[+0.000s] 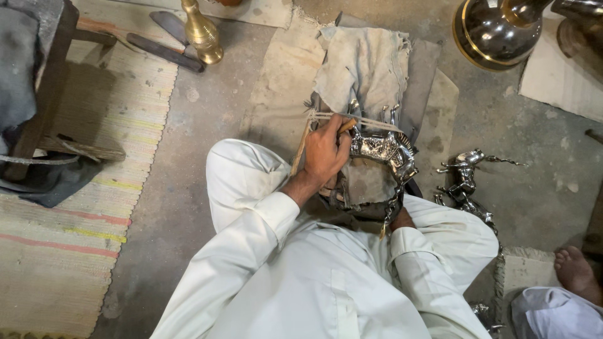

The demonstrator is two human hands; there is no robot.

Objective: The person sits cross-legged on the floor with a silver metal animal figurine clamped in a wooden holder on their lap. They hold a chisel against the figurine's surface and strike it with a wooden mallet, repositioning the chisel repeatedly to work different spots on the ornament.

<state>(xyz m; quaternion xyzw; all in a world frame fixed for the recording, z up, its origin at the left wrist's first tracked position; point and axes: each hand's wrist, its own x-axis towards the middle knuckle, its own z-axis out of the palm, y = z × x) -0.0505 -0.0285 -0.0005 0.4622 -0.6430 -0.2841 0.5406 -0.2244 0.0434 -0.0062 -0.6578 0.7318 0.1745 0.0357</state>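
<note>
- The left hand (325,152) is closed around a wooden-handled tool (345,125), pressing it onto the silver horse (384,150).
- The horse lies on its side across the lap, legs pointing up and away, resting on a grey cloth (364,66) spread on the floor.
- The right hand (402,220) is mostly hidden under the horse; only the wrist shows, so I cannot tell whether it grips or just props.
- A string (358,119) runs taut across the horse's legs, beside the tool.
- That horse looks like solid metal to me: heavy, stiff and polished slick. The thin legs and tail seem the weak spots, so the body is the place to hold it.
- A second horse (465,179) lies just to the right on the bare floor (207,113).
- The floor is rough, dusty concrete, with a striped rug (75,251) at the left.
- A brass piece (202,31) stands up top, dark files (166,50) beside it.
- A big dark vase (496,28) with gold bands sits at the upper right.
- Another person's bare foot (575,270) shows at the lower right.
</note>
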